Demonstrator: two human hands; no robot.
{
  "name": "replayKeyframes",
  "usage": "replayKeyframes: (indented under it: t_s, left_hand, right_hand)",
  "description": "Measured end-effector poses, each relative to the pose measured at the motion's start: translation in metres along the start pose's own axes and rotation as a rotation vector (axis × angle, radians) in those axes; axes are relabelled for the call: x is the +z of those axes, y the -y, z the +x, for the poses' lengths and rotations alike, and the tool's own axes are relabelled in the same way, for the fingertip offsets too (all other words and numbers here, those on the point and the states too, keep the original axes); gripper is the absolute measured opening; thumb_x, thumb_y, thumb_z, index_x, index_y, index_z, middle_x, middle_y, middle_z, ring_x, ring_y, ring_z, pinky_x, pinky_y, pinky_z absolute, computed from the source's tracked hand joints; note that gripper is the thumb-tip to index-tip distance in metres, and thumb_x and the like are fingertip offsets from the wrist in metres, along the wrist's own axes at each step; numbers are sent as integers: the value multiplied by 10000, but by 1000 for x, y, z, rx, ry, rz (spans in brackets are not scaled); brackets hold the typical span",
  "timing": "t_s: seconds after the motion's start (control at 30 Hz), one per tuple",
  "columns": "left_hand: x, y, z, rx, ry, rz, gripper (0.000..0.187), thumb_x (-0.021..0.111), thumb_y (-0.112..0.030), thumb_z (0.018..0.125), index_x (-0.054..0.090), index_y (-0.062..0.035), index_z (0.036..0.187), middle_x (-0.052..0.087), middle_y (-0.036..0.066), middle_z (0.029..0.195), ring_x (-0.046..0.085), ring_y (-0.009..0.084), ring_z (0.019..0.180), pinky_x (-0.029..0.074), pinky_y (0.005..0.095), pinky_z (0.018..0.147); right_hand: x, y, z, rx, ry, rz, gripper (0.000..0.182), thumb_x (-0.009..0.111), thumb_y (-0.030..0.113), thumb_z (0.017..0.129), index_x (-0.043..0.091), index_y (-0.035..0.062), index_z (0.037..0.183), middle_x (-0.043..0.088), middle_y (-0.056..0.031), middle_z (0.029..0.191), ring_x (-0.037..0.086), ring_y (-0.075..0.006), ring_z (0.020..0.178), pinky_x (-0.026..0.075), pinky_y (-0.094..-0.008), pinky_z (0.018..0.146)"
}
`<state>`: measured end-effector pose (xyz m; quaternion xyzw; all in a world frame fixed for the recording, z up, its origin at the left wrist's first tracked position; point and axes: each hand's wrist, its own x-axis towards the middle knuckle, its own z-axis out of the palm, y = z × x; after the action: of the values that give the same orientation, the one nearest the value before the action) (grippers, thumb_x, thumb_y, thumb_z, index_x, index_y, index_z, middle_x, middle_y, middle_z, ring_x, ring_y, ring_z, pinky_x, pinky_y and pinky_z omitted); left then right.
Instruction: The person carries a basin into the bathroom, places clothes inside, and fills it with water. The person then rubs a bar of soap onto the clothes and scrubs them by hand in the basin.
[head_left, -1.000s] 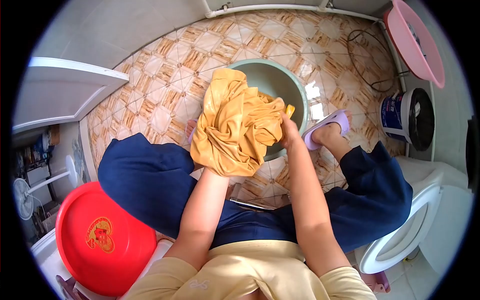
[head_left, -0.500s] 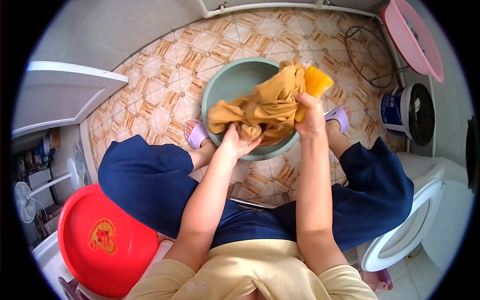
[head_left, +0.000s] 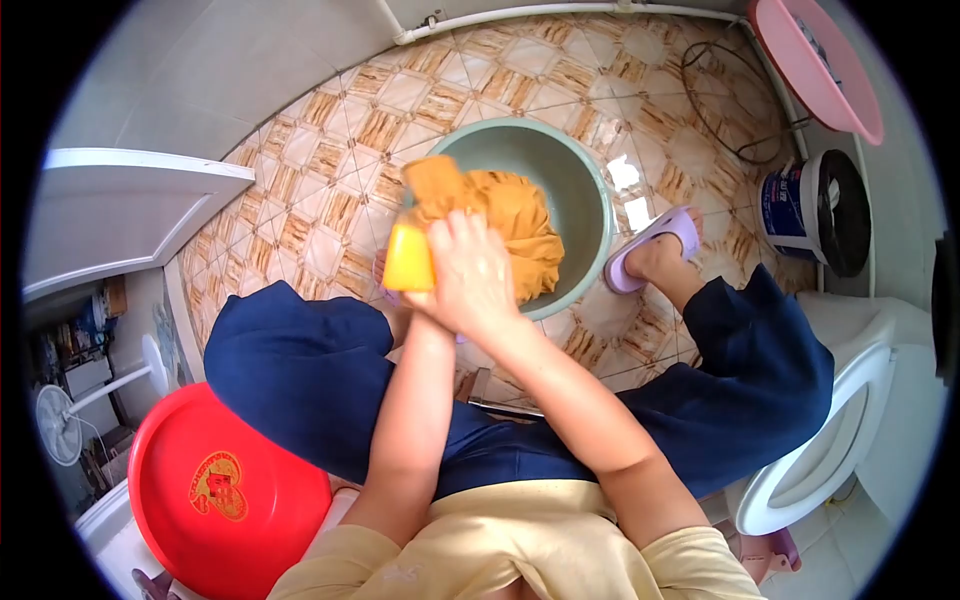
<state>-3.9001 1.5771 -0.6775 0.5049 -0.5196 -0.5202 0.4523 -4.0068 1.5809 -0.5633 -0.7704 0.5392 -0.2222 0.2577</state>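
A mustard-brown garment [head_left: 515,225] lies bunched over the left part of a grey-green basin [head_left: 590,200] on the floor, one fold sticking up past the rim. My right hand [head_left: 470,265] is closed on a yellow block [head_left: 409,258] that looks like a bar of laundry soap, and presses it against the cloth. Crossed under it is my left hand [head_left: 424,302], gripping the garment from below, with its fingers mostly hidden by the soap and my right hand.
My feet in purple slippers [head_left: 640,255] flank the basin on the tiled floor. A red basin [head_left: 280,500] stands at lower left, a white toilet [head_left: 850,440] at lower right. A black-lidded bucket [head_left: 842,212] and a pink basin [head_left: 800,70] line the right wall.
My right hand has swung left with the yellow soap, from the basin's right rim to over my left hand. The garment has dropped lower, baring the basin's right side.
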Motion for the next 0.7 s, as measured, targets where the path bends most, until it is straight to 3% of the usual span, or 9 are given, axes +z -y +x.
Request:
replayKeyframes:
  t_s: [0.1,0.17,0.2,0.3,0.37,0.43,0.5,0.6,0.7]
  left_hand:
    - [34,-22,-5,108,-28,545,553,473,-317,946,279,-71,1401,391,91,1388,420,187,1230,355,321,1035]
    - [47,-24,-8,132,-33,663,553,469,-320,947,277,-72,1402,389,91,1390,417,189,1233,352,323,1037]
    - [50,-24,-7,134,-22,656,553,467,-321,947,276,-72,1403,388,91,1391,415,190,1234,350,323,1039]
    - [36,-27,-3,69,93,354,553,462,-324,949,274,-74,1404,385,91,1394,411,192,1239,345,325,1042]
    - [24,-28,-3,12,194,148,552,458,-327,950,272,-75,1405,383,91,1396,408,194,1242,342,327,1045]
    - [30,-28,1,58,149,269,552,454,-329,951,271,-76,1406,381,91,1398,405,196,1245,338,328,1047]
    - [36,-30,5,102,78,490,552,450,-331,952,269,-77,1407,379,91,1400,402,197,1248,335,330,1050]
    - [39,-31,6,118,20,583,552,445,-335,953,267,-78,1409,377,91,1403,398,200,1252,330,332,1053]
    - [29,-34,2,80,51,404,552,439,-338,955,265,-80,1410,374,91,1406,393,202,1257,325,334,1057]
  right_hand:
    - [12,-42,17,144,-426,-119,569,685,427,709,543,-16,1038,564,-194,1072,506,-322,1069,392,-463,890]
    - [26,-86,29,232,-494,-114,571,665,436,722,537,-21,1040,558,-217,1098,517,-349,1044,375,-486,897]
    - [-1,-74,24,355,-202,231,578,659,423,728,529,-25,1070,544,-238,1142,521,-362,1066,362,-488,944]
    - [10,-29,-10,116,-64,212,672,696,427,700,489,4,1180,511,-228,1228,470,-384,1170,299,-485,1045]
    - [24,-8,-23,-37,-23,115,775,699,493,676,475,-22,1210,434,-228,1335,357,-352,1298,162,-507,1116]
    - [31,-25,-2,-17,-10,-1,861,679,544,687,432,-38,1271,396,-227,1379,292,-339,1343,149,-519,1114]
    - [39,-61,16,361,-169,161,913,655,554,713,366,-49,1335,368,-235,1400,289,-343,1347,144,-521,1114]
    - [19,-75,17,356,-186,381,914,625,552,747,324,-49,1366,351,-232,1414,291,-347,1346,134,-524,1115]
    - [16,-31,-15,89,-21,218,885,601,541,770,321,-52,1364,355,-238,1408,304,-354,1338,134,-530,1113]
